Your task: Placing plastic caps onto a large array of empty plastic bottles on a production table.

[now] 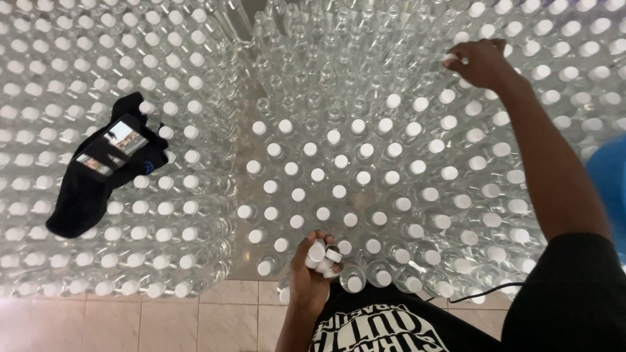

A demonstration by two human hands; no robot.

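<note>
A cluster of loose white caps (321, 255) sits bunched in the left hand (312, 274), whose fingers (317, 239) curl closed around them, low in the view at the near edge of the big block of clear plastic bottles (365, 163). Far across that block from the handful, the right hand (479, 62) reaches out at arm's length, its fingers (456, 60) pinched together on a single white cap (450, 60) at the top of a bottle there.

Around the handful, the bottles stand upright and tightly packed, most already topped with white caps. Farther back from the left hand, a patch of uncapped bottles (306, 72) shows open necks. To the left of the handful, past a narrow gap, a second packed block of capped bottles (98, 215) stands in even rows. On top of that block lies a black cloth (81, 195), and on the cloth rests a phone (112, 148) with a lit screen. Below the handful, beige floor tiles (195, 319) show, along with the person's black shirt (567, 293) with white lettering. A blue object (610, 189) shows at the right edge; what it is cannot be told.
</note>
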